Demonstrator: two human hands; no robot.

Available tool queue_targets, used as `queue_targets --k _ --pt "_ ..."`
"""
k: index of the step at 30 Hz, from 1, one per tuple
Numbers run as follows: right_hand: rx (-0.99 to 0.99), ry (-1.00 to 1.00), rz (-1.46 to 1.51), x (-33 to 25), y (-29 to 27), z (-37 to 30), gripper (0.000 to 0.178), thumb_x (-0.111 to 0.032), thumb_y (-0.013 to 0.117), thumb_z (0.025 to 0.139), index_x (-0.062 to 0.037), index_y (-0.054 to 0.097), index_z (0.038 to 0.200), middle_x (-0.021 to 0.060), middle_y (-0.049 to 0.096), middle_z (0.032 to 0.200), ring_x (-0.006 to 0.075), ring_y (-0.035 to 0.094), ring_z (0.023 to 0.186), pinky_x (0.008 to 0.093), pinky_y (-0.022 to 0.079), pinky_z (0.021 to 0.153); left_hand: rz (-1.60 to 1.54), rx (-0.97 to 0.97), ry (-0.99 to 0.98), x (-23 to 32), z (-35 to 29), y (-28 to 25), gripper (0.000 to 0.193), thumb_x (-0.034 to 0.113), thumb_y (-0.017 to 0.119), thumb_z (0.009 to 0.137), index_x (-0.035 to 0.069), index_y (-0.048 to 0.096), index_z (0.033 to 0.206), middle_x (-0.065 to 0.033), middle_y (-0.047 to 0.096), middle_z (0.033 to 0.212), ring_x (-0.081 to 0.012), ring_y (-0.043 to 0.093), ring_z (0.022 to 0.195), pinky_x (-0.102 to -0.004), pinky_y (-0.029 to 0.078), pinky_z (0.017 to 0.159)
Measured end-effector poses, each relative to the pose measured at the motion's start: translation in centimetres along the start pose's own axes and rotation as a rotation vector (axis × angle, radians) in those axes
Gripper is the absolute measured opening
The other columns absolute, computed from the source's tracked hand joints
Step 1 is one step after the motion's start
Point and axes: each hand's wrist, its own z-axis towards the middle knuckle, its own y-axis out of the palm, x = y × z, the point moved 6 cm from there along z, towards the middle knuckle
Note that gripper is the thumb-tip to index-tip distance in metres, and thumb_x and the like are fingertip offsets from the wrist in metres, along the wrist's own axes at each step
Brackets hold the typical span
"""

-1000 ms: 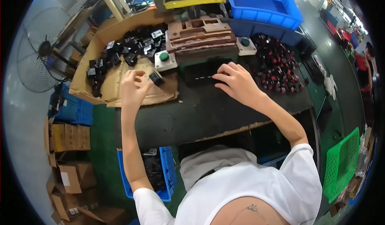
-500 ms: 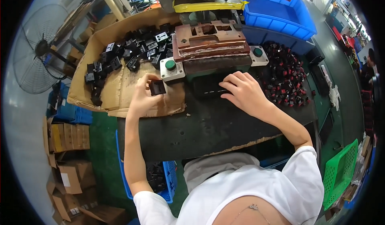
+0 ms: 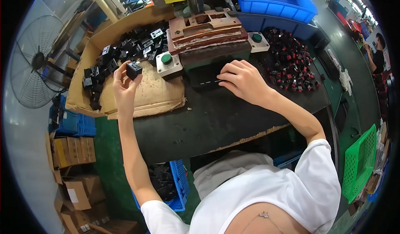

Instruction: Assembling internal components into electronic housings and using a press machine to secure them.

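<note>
Between the thumb and fingers of my left hand (image 3: 124, 84) is a small black plastic socket housing (image 3: 133, 70), its slotted face tipped upward. That hand is over the cardboard at the left. My right hand (image 3: 246, 82) is bent in a closed grip in front of the machine, its fingertips at the right end of a row of small pale marks (image 3: 208, 82) on a dark surface. Whatever sits between those fingertips is too small and dark to make out. The press fixture (image 3: 208, 34), reddish brown in layers, stands just beyond.
Green push buttons (image 3: 166, 59) (image 3: 256, 38) flank the fixture. Black housings (image 3: 146, 42) fill the cardboard box (image 3: 79, 90) at left; small black-and-red parts (image 3: 287, 61) are heaped at right. A blue bin (image 3: 275, 2) stands behind, and a green basket (image 3: 360, 163) at far right.
My left hand has moved left over the cardboard, and the black socket housing has turned to show its slotted face. My right hand keeps its place by the row of marks. The whole view has shifted slightly.
</note>
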Motion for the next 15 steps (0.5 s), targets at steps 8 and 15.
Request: queue_targets --k 8,15 --pt "0.019 0.042 0.198 1.2 0.1 0.0 0.015 -0.012 0.071 0.072 -0.0059 0.066 0.085 0.0030 0.059 0.090 0.0221 0.055 0.087 0.0324 0.046 0.077 -0.053 0.050 0.090 -1.4 0.4 -0.9 0.050 -0.002 0.067 0.075 0.006 0.050 0.121 -0.0046 0.054 0.104 -0.0125 0.055 0.096 -0.0236 0.045 0.084" --pt "0.039 0.046 0.168 1.5 -0.5 0.0 0.014 -0.013 0.071 0.072 -0.0049 0.066 0.083 0.0030 0.058 0.093 0.0227 0.052 0.094 0.0331 0.045 0.081 0.046 0.130 0.037 -1.8 0.4 -1.1 0.049 0.000 0.069 0.075 0.000 0.049 0.121 -0.0075 0.057 0.105 -0.0143 0.057 0.097 -0.0242 0.045 0.085"
